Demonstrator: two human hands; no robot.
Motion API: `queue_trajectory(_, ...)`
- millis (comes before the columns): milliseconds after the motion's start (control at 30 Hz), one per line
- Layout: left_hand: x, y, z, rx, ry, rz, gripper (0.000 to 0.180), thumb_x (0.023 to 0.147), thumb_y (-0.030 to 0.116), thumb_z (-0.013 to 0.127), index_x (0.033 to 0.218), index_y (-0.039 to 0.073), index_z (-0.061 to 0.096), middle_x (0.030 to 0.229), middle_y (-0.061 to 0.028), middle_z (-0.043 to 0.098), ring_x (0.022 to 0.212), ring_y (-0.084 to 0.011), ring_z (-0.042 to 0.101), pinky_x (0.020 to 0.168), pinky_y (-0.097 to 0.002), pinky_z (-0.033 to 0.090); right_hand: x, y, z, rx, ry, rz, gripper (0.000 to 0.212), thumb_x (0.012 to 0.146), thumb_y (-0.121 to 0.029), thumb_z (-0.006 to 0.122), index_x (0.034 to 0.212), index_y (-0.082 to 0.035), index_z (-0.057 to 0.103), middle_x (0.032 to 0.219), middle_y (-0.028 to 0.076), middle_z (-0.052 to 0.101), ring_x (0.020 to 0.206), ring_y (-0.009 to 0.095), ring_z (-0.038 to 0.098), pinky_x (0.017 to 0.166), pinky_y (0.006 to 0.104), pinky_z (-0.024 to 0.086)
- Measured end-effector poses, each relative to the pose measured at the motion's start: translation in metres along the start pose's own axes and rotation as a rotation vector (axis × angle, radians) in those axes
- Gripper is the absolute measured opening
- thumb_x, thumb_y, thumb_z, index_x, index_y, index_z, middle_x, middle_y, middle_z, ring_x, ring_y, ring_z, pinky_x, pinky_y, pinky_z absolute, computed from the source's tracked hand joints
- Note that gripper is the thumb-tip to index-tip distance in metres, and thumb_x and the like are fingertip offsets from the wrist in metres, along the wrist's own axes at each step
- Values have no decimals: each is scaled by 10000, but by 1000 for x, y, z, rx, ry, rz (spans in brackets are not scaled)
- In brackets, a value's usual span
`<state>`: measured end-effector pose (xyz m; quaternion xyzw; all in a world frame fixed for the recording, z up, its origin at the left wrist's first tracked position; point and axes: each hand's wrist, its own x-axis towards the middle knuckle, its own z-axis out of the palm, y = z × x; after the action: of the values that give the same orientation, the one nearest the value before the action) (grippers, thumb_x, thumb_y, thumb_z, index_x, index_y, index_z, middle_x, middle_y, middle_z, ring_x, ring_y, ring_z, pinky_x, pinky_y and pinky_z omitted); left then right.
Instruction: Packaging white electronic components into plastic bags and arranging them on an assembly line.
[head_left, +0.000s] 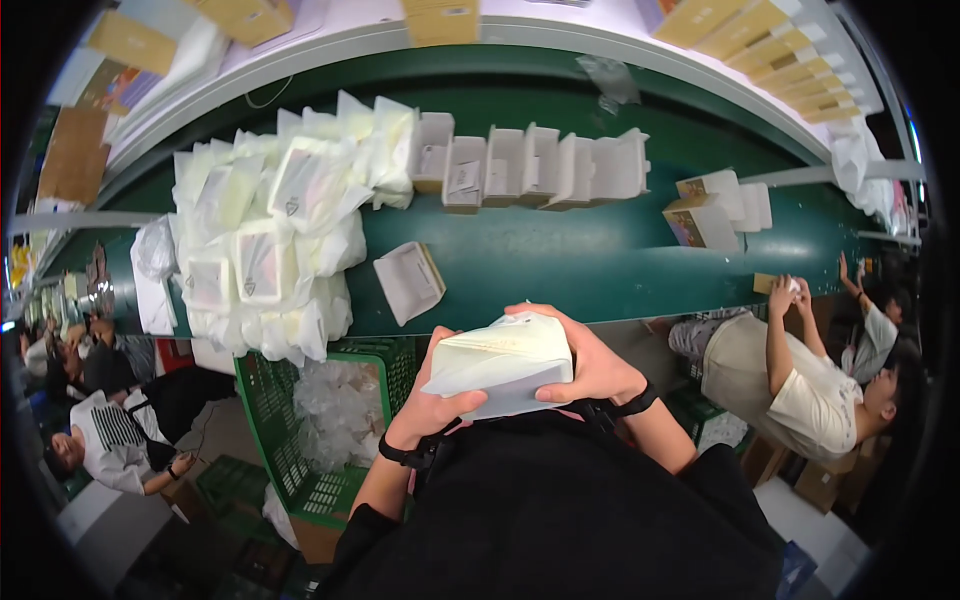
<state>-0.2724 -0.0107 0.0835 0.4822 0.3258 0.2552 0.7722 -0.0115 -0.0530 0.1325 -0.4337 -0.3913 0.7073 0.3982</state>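
From the head view, I am holding a wrapped pack (500, 362) between both hands, right in front of me, by the near edge of the green table (540, 250). Its long side is running left to right across me. My left hand (424, 410) is gripping the left end and my right hand (600, 368) the right, so neither is nearer. Both thumbs are pressing on the side facing me, while my other fingers are curling round the far side, partly hidden. An open box (408, 285) is lying beyond, closer to my left hand.
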Motion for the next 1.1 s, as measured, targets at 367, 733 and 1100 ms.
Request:
queue_trajectory(367, 47, 1, -92, 949, 519, -295, 564, 995, 246, 620, 1439, -60, 455, 875, -165, 699, 819, -339, 701, 727, -417, 537, 97, 39, 48, -112, 499, -129, 815, 752, -184, 865, 1452, -71, 465, 1322, 99, 588, 1236, 197, 550, 1073, 362, 447)
queue_trajectory(733, 60, -77, -87, 574, 684, 88, 593, 1003, 131, 503, 1528, -72, 320, 768, -262, 657, 674, -394, 688, 631, -484, 525, 146, 97, 91, -769, 565, -84, 740, 772, -214, 821, 1413, -71, 481, 1154, 223, 715, 1024, 390, 719, 886, 463, 573)
queue_trajectory(1100, 46, -84, -91, 62, 461, 13, 680, 1070, 123, 481, 1624, -1, 105, 869, -183, 704, 695, -210, 718, 606, -330, 579, 199, 79, 76, -1075, 474, 230, 689, 737, -249, 769, 1338, -44, 502, 991, 254, 736, 939, 509, 685, 830, 531, 570)
